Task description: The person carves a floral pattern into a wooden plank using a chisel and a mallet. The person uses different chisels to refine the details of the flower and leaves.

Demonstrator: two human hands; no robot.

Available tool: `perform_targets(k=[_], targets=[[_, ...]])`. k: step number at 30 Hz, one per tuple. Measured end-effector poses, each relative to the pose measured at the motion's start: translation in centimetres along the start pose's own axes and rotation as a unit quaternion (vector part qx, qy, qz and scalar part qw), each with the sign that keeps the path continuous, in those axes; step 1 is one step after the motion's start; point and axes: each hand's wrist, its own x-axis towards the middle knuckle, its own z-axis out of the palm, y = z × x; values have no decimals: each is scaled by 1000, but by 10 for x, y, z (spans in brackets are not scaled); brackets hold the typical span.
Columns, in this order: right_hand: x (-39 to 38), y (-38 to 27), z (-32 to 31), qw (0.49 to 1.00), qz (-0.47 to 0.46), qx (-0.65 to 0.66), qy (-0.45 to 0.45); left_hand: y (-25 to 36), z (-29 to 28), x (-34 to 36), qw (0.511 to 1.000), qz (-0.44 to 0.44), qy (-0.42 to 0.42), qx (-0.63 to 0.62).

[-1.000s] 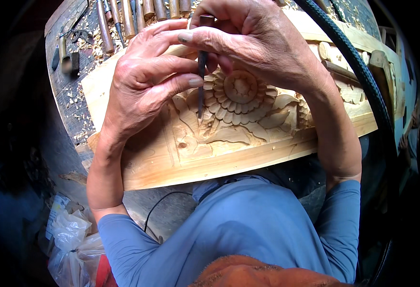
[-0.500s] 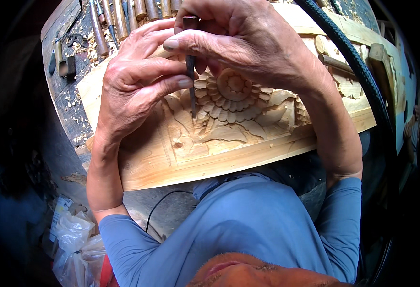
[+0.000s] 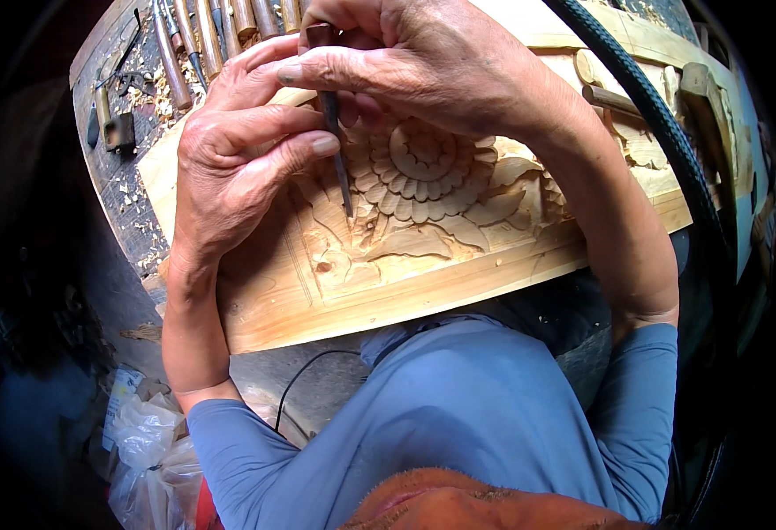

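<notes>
A carving chisel point(image 3: 341, 175) stands on a pale wooden panel point(image 3: 388, 305), its top leaning to the left. My right hand point(image 3: 423, 75) is closed round the upper part of the chisel, thumb laid across it. Lower down, my left hand point(image 3: 233, 168) pinches the shaft with thumb and fingers. The blade's tip meets the relief just left of a carved round flower point(image 3: 423, 155). Carved leaves point(image 3: 414, 243) lie below the flower. My hands hide part of the handle and the panel's far left area.
Several wooden-handled tools point(image 3: 169, 57) lie in a row at the back left, among wood shavings point(image 3: 132, 190). A small dark-headed tool point(image 3: 120, 131) sits beside them. To the right, a mallet point(image 3: 704, 97) rests on the panel under a thick braided cable point(image 3: 648, 88). A plastic bag point(image 3: 154, 450) is at lower left.
Both hands and the chisel have shifted slightly left. The chisel leans more, its top to the left, while its tip stays near the flower's left edge.
</notes>
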Motion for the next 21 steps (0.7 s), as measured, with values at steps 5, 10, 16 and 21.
perform_targets(k=[5, 10, 16, 21], targets=[[2, 9, 6, 1000, -24, -3, 6, -4, -8, 1, 998, 19, -48, 46], [7, 14, 12, 999, -37, 7, 5, -4, -6, -2, 1000, 4, -25, 18], [8, 15, 11, 998, -40, 55, -16, -1, -2, -1, 1000, -10, -2, 13], [2, 16, 4, 992, -34, 116, -37, 1, 1, 1, 1000, -11, 11, 1]])
